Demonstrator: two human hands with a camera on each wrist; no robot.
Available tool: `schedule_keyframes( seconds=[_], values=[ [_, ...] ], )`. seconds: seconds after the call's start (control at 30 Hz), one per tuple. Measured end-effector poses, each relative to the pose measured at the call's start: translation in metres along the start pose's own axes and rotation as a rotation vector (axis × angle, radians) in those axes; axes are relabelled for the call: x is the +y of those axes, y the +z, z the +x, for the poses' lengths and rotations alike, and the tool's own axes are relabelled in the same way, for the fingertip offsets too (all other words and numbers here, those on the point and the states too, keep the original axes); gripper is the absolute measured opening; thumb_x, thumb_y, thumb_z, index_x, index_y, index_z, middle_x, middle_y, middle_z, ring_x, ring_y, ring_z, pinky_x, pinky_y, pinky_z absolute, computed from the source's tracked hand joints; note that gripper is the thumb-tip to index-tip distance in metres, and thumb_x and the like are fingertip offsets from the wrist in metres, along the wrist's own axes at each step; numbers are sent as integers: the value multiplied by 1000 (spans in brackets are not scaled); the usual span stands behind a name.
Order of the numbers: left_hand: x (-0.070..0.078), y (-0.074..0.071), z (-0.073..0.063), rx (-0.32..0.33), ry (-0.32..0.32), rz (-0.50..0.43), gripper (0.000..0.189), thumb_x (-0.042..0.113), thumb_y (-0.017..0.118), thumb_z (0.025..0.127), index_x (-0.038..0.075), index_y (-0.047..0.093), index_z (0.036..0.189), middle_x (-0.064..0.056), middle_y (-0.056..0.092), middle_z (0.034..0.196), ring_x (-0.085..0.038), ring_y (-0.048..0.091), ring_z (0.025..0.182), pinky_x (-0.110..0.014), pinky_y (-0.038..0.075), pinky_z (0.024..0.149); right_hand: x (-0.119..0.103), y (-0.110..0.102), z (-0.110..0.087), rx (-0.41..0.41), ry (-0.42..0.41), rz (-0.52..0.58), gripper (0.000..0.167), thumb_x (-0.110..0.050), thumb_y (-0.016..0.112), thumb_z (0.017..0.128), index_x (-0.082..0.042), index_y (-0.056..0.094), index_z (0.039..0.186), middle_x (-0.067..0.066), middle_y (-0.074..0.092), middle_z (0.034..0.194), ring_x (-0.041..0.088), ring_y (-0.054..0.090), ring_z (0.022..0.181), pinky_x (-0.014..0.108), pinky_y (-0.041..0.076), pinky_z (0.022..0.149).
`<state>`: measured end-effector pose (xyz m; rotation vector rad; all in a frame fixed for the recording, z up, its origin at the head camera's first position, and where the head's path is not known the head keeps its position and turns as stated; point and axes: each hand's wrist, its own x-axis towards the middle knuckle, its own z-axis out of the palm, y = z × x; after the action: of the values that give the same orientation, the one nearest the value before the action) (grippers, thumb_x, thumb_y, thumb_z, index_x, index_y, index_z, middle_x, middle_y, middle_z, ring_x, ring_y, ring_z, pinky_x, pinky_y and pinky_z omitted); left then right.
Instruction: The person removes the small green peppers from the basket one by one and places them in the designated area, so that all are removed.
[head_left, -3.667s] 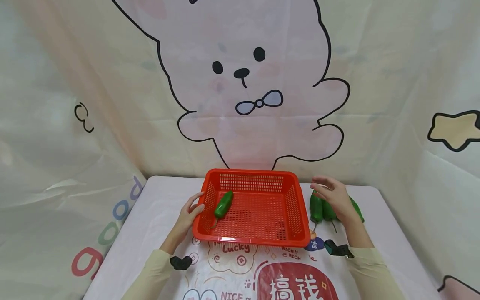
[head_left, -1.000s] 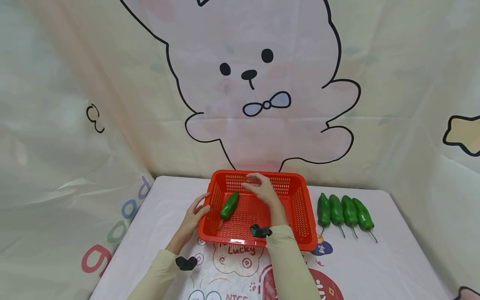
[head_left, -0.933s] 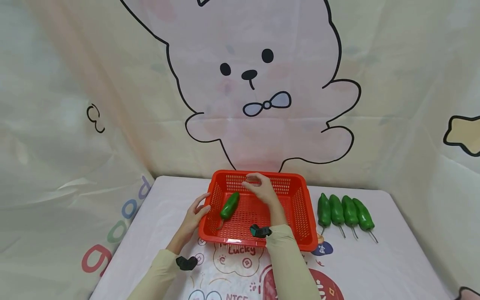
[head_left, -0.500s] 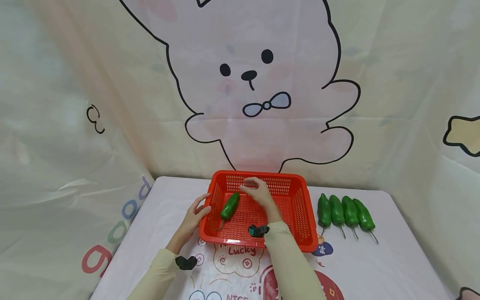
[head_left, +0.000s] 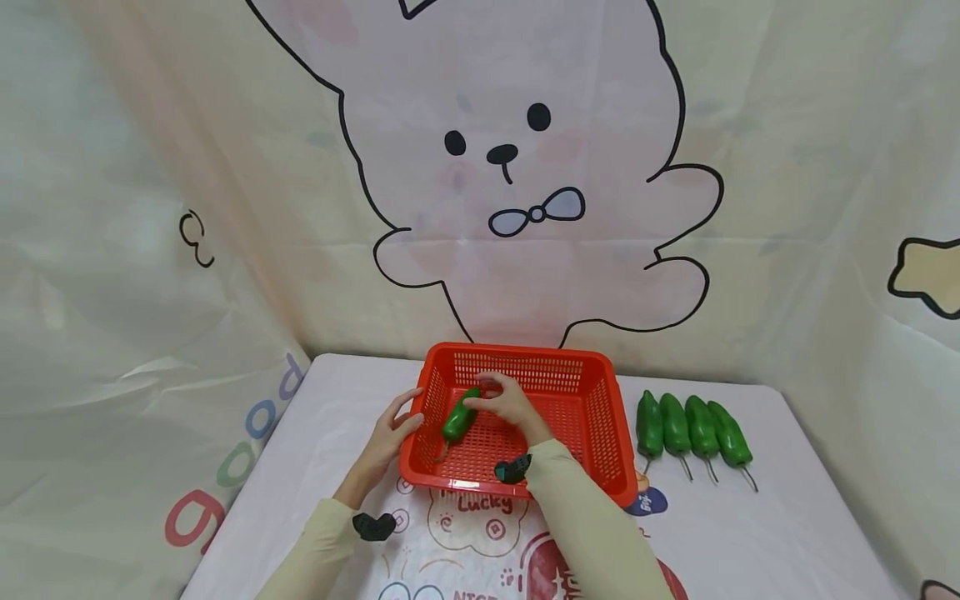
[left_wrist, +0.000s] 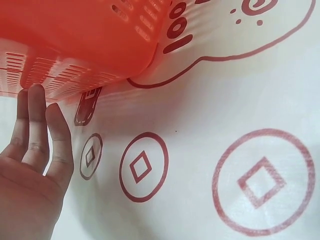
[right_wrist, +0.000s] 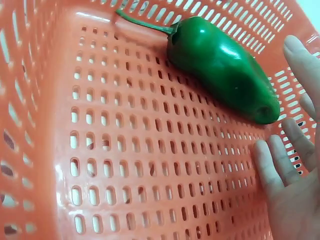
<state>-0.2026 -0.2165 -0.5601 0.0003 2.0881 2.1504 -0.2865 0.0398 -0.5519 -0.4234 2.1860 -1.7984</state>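
Observation:
A green chili pepper (head_left: 460, 417) with a thin stem lies slanted on the floor of the red plastic basket (head_left: 517, 492), near its left wall. My right hand (head_left: 507, 403) is inside the basket at the pepper's upper end, thumb and fingers spread and gripping nothing. In the right wrist view, its fingers (right_wrist: 295, 137) sit just off the tip of the chili pepper (right_wrist: 225, 65). My left hand (head_left: 386, 433) rests at the basket's left side, and in the left wrist view its fairly straight fingers (left_wrist: 36, 107) touch the perforated wall.
Several more green chili peppers (head_left: 690, 427) lie side by side on the table right of the basket, stems toward me. A white printed cloth (head_left: 780, 533) covers the table. Behind it hangs a curtain (head_left: 585, 275) with a cartoon animal.
My right hand has moved from above the peppers on the table into the basket, then down and left to the pepper there. My left hand stays at the basket's left side.

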Motion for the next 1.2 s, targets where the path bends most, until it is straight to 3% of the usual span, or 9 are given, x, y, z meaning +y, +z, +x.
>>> schedule_keyframes(
  seconds=[0.5,0.67,1.0,1.2],
  values=[
    [-1,-1,2,-3,18,-3,54,22,64,103,24,44,152,-24,53,138,-41,59,118,-47,58,83,3,5,5,-45,70,-119,71,-14,83,87,-2,48,148,19,55,132,31,58,107,40,55,79],
    [-1,-2,1,4,15,2,54,22,64,103,24,44,153,-24,54,138,-41,60,117,-47,59,83,2,7,5,-53,73,-133,70,-15,83,87,-1,51,147,18,56,127,29,56,105,37,53,80],
    [-4,-2,2,3,13,0,53,23,64,102,26,45,152,-23,54,137,-43,59,117,-48,58,84,0,6,3,-79,54,-134,69,-11,83,87,4,49,145,23,55,126,42,52,117,40,53,84],
    [-4,-1,1,7,24,4,54,23,64,102,24,45,152,-23,54,136,-44,59,117,-49,58,84,-1,5,3,-82,66,-152,70,-11,84,85,4,51,144,23,55,124,42,52,115,39,53,81]
  ],
)
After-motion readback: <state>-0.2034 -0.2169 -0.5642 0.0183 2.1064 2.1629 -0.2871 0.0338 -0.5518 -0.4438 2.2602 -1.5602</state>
